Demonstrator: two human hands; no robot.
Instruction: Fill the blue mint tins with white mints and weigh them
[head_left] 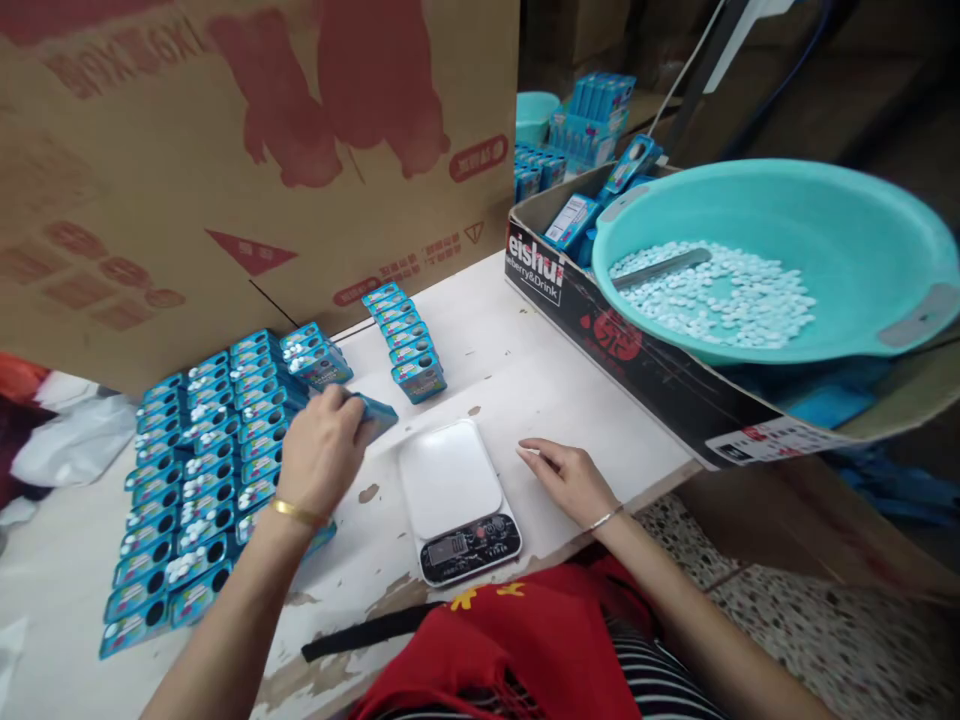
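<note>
My left hand (pixel 322 450), with a gold bracelet at the wrist, grips a small blue box (pixel 379 411) above the table, left of a white kitchen scale (pixel 450 480). The scale's plate carries nothing. To the right of the scale, my right hand (pixel 568 482) hovers near the table edge, fingers stretched out and slightly apart, with nothing visible in them. Rows of blue boxes (pixel 202 480) with round openings stand at the left, many with white tablets showing on top. A shorter row of blue boxes (pixel 405 345) stands behind the scale.
A turquoise basin (pixel 840 230) of white tablets (pixel 735 300), with a metal strip (pixel 664 268) in it, rests on a black-printed carton (pixel 622 345) at right. A large cardboard box (pixel 247 200) walls off the back. White plastic bags (pixel 75 440) lie at far left.
</note>
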